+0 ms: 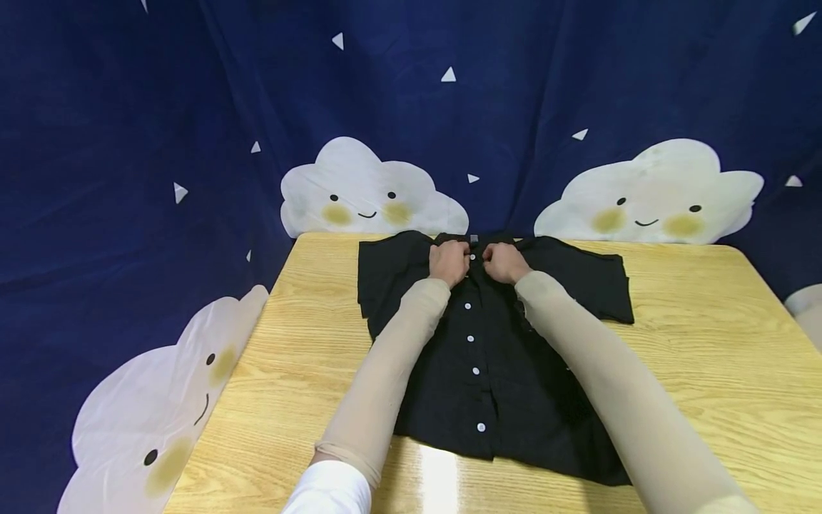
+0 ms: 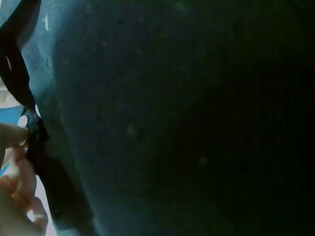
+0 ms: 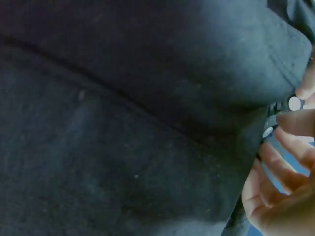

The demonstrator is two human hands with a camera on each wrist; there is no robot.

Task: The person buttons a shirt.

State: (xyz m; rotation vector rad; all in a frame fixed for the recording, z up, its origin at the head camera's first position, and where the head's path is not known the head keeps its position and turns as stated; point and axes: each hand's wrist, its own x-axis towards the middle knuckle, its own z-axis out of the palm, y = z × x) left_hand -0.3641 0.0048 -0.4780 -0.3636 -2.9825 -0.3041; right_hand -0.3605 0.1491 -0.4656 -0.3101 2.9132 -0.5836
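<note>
A black short-sleeved button-up shirt (image 1: 443,378) lies spread front up, its collar at the far side and a row of white buttons down the middle. My left hand (image 1: 450,261) pinches the front edge just below the collar, left of the top button (image 1: 472,257). On the other side of that button, my right hand (image 1: 506,263) grips the facing edge with curled fingers. The left wrist view is mostly dark cloth, with fingertips (image 2: 19,137) beside a white button (image 2: 23,121). Thumb and fingers (image 3: 283,162) hold the placket by two buttons in the right wrist view.
The shirt rests on a light wooden table (image 1: 693,343), near its far edge. Behind and to the left hangs a dark blue curtain (image 1: 398,93) with white triangles and smiling clouds. Both forearms reach across the shirt, covering parts of its sides.
</note>
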